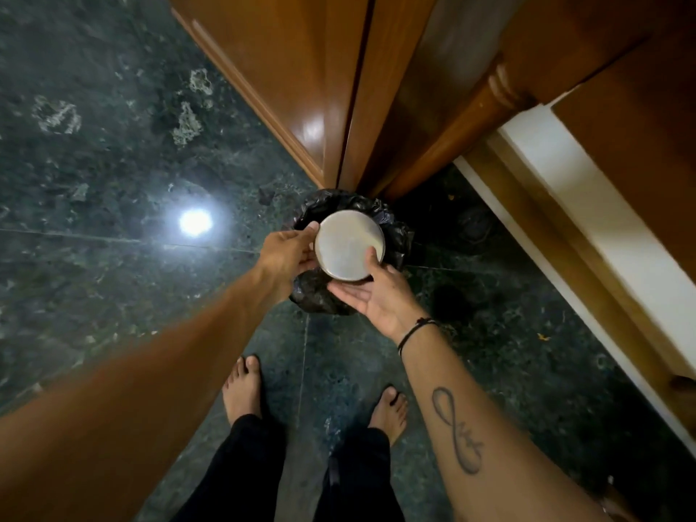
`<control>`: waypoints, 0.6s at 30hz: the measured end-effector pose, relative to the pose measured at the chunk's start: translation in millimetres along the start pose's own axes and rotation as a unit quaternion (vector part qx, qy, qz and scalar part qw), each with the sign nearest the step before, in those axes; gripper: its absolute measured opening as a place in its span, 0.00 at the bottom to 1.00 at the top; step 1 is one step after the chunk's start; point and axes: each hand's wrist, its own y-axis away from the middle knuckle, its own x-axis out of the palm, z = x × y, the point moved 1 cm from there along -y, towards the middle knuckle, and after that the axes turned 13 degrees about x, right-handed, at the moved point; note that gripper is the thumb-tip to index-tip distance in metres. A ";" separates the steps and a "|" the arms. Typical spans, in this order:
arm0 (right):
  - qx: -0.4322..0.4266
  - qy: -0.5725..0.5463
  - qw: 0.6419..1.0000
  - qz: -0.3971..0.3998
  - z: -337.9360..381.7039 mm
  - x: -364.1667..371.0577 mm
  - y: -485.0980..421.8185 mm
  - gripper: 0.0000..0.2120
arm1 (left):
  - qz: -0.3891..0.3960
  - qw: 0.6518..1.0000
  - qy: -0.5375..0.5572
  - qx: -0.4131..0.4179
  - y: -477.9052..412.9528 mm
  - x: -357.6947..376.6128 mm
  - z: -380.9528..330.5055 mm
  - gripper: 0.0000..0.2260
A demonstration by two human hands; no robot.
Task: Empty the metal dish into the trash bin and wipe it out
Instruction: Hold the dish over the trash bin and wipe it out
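Over dark green marble floor (pixel 113 163), beside wooden door (pixel 286 81): left hand (pixel 288 254) and right hand (pixel 376 292) grip metal dish (pixel 344 244), seemingly inverted, above black-lined trash bin (pixel 395 235).

Dish (pixel 348 244) contents hidden, perhaps emptied

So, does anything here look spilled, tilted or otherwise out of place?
Nothing spilled. The metal dish is turned bottom up over the trash bin, held by the left hand and right hand, as emptying requires.

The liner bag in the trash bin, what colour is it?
Black: the crinkled liner bag shows around the metal dish in the head view.
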 end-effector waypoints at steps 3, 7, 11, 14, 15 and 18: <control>0.013 -0.014 1.000 0.006 -9.9 4.3 2.7 0.25 | -0.059 0.998 -0.006 -0.025 3.2 12.0 -3.6 0.15; -0.021 0.065 0.997 -0.032 -13.6 3.7 5.9 0.23 | -0.126 0.987 0.038 -0.091 -1.4 24.5 -7.3 0.16; -0.139 0.312 0.920 -0.190 -7.8 -2.1 17.4 0.32 | -0.089 0.983 0.116 -0.114 0.3 33.2 -11.2 0.19; -0.396 0.553 0.662 -0.315 -6.9 -8.8 36.2 0.38 | -0.074 0.985 0.112 -0.110 -1.2 32.7 -11.7 0.20; -0.476 0.583 0.571 -0.327 -6.9 -6.4 44.4 0.40 | -0.074 0.986 0.107 -0.105 -3.6 32.2 -10.5 0.20; -0.560 0.632 0.445 -0.299 -10.5 3.1 49.5 0.46 | -0.060 0.989 0.095 -0.096 -7.2 31.5 -13.9 0.20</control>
